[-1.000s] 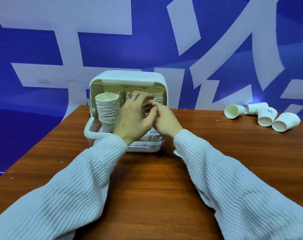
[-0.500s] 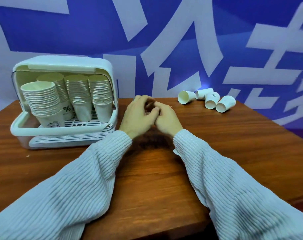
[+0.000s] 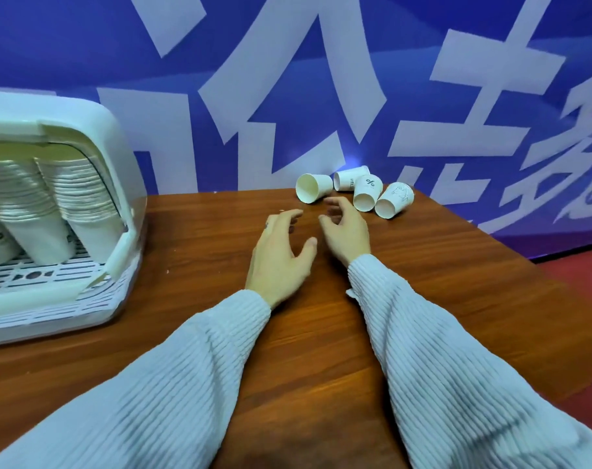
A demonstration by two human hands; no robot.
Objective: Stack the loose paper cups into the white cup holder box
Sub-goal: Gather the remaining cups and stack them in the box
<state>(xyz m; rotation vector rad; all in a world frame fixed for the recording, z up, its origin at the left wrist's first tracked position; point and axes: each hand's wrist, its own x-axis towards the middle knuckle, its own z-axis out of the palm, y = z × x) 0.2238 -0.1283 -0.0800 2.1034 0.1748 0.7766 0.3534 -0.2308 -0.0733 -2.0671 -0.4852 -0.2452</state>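
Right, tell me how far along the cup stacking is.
Done: tall stacks of cups already stand in the white holder box. In hand: nothing; the left hand and right hand are open, empty, near the loose cups. Left: four loose cups lie on their sides on the table.

1. four loose paper cups (image 3: 355, 191), white, lie on their sides in a tight cluster at the table's far edge, mouths facing the near side; two show dark print
2. white cup holder box (image 3: 95, 137) stands open at the table's left edge; upright nested stacks (image 3: 74, 198) fill it
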